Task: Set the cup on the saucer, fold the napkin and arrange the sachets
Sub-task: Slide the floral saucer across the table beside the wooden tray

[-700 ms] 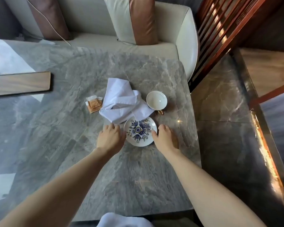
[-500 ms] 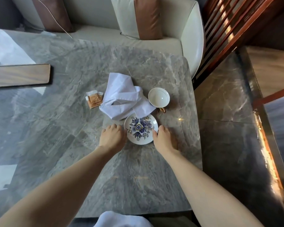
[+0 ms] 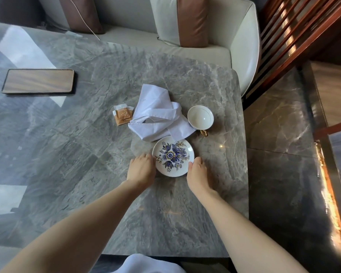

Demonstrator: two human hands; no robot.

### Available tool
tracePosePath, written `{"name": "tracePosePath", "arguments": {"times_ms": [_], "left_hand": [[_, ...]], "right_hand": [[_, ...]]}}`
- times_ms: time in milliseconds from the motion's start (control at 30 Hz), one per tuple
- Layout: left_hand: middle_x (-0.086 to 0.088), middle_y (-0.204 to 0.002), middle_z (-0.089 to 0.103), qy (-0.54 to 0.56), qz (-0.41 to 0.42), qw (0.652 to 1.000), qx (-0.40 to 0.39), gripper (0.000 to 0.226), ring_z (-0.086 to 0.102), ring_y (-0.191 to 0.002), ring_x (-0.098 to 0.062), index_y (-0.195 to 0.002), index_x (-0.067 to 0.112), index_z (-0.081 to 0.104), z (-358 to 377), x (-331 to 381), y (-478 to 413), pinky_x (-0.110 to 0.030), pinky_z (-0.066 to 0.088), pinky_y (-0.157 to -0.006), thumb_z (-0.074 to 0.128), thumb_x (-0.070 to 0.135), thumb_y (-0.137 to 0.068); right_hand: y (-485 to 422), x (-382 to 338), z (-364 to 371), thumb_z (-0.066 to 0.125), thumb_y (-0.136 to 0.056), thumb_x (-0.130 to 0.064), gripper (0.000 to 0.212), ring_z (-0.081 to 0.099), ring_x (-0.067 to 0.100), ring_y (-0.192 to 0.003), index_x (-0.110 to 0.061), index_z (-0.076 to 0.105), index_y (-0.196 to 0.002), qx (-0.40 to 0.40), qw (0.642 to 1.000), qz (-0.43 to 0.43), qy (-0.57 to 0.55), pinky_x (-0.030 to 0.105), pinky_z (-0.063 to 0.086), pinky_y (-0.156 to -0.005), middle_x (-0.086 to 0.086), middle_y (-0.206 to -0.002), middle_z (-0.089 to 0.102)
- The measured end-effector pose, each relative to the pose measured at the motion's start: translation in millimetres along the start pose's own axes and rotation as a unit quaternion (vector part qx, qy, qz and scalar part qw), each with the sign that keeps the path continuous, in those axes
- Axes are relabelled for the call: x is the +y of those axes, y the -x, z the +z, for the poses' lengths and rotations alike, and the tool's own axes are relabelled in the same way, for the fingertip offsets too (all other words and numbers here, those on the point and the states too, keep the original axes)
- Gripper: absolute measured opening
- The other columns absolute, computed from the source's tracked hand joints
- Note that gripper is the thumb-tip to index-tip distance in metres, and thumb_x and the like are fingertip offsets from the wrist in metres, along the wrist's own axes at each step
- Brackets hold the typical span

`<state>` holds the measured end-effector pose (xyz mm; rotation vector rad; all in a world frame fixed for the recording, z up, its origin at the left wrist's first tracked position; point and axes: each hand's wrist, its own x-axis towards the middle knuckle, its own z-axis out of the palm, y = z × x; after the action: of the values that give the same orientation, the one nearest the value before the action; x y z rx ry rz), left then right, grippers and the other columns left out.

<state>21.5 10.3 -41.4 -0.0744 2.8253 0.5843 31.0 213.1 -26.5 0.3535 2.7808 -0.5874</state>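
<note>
A white saucer (image 3: pixel 173 156) with a blue flower pattern lies on the grey marble table (image 3: pixel 87 154). My left hand (image 3: pixel 141 170) grips its left rim and my right hand (image 3: pixel 197 172) grips its right rim. Behind the saucer lies a crumpled white napkin (image 3: pixel 158 117), one corner overlapping the saucer's far edge. A white cup (image 3: pixel 200 117) with a gold handle stands on the table to the napkin's right. Brown and white sachets (image 3: pixel 122 115) lie in a small pile to the napkin's left.
A phone (image 3: pixel 38 81) lies face up at the table's far left. A cream sofa (image 3: pixel 242 46) with brown cushions stands behind the table. The table's right edge drops to a dark stone floor (image 3: pixel 280 134), with wooden slats beyond.
Both hands stay on the saucer's rim. The saucer has slid slightly toward me, so less of the napkin covers it.
</note>
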Motion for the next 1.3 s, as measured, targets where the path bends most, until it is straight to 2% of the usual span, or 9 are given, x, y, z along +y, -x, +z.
{"name": "tracePosePath", "arguments": {"times_ms": [67,133,200,300,433,700,900,967,1300], "left_hand": [[-0.016,-0.093,0.066,0.018,0.001,1.000,0.005,0.030,0.061,-0.088,-0.041,-0.082,0.016,0.049,-3,-9,13,-0.044,0.040,-0.079,0.037,0.029,-0.105],[-0.016,-0.088,0.065,0.033,-0.007,0.999,0.007,0.031,0.059,-0.083,-0.041,-0.077,0.018,0.042,-6,-22,25,-0.043,0.039,-0.076,0.038,0.030,-0.105],[-0.014,-0.086,0.064,0.045,-0.022,0.999,0.014,0.031,0.059,-0.081,-0.040,-0.075,0.019,0.041,-11,-36,38,-0.041,0.035,-0.073,0.040,0.030,-0.104],[-0.013,-0.085,0.064,0.051,-0.045,0.997,0.032,0.031,0.059,-0.080,-0.039,-0.074,0.020,0.041,-23,-61,56,-0.039,0.032,-0.070,0.043,0.030,-0.103],[-0.017,-0.086,0.064,0.058,-0.081,0.993,0.061,0.034,0.059,-0.082,-0.042,-0.076,0.018,0.043,-47,-96,77,-0.044,0.040,-0.073,0.038,0.031,-0.107],[-0.017,-0.084,0.062,0.079,-0.146,0.979,0.121,0.032,0.058,-0.083,-0.044,-0.078,0.014,0.047,-103,-184,99,-0.047,0.040,-0.071,0.039,0.026,-0.107],[-0.017,-0.083,0.062,0.093,-0.192,0.966,0.147,0.031,0.057,-0.082,-0.043,-0.079,0.011,0.049,-145,-268,96,-0.048,0.042,-0.071,0.043,0.025,-0.106],[-0.017,-0.082,0.062,0.095,-0.203,0.963,0.151,0.031,0.058,-0.082,-0.042,-0.079,0.010,0.051,-159,-298,94,-0.048,0.041,-0.072,0.044,0.025,-0.106],[-0.020,-0.079,0.062,0.118,-0.225,0.954,0.160,0.033,0.058,-0.078,-0.043,-0.078,0.005,0.053,-223,-451,48,-0.047,0.041,-0.069,0.046,0.022,-0.105]], "right_hand": [[8,-5,4,0.041,-0.105,-0.021,0.022,0.058,0.042,-0.100,0.000,0.048,-0.106,-0.009,1.000,-0.006,-0.020,0.049,0.049,-0.081,0.025,-0.112,0.061],[16,-12,9,0.040,-0.105,-0.022,0.022,0.058,0.039,-0.098,-0.001,0.048,-0.105,-0.015,0.999,-0.017,-0.023,0.043,0.046,-0.077,0.023,-0.112,0.060],[25,-23,13,0.040,-0.105,-0.023,0.021,0.058,0.037,-0.097,-0.003,0.048,-0.104,-0.016,0.999,-0.036,-0.021,0.039,0.044,-0.074,0.020,-0.112,0.060],[35,-47,18,0.040,-0.105,-0.026,0.020,0.059,0.037,-0.096,-0.008,0.046,-0.101,-0.024,0.997,-0.070,-0.003,0.045,0.050,-0.077,0.016,-0.110,0.060],[45,-91,29,0.039,-0.104,-0.028,0.020,0.059,0.037,-0.099,-0.010,0.046,-0.100,-0.039,0.993,-0.114,0.007,0.042,0.048,-0.076,0.014,-0.110,0.060],[55,-205,59,0.037,-0.105,-0.030,0.024,0.057,0.036,-0.108,-0.009,0.048,-0.108,-0.074,0.978,-0.188,0.047,0.042,0.046,-0.082,0.014,-0.117,0.060],[55,-300,94,0.039,-0.104,-0.030,0.023,0.058,0.038,-0.103,-0.009,0.048,-0.103,-0.076,0.966,-0.241,0.057,0.042,0.041,-0.075,0.014,-0.114,0.060],[57,-333,106,0.039,-0.104,-0.030,0.022,0.057,0.038,-0.102,-0.009,0.048,-0.101,-0.079,0.965,-0.246,0.052,0.041,0.039,-0.073,0.013,-0.112,0.059],[44,-493,177,0.037,-0.105,-0.033,0.025,0.056,0.035,-0.108,-0.010,0.048,-0.105,-0.105,0.964,-0.229,0.080,0.043,0.042,-0.083,0.013,-0.116,0.060]]}}
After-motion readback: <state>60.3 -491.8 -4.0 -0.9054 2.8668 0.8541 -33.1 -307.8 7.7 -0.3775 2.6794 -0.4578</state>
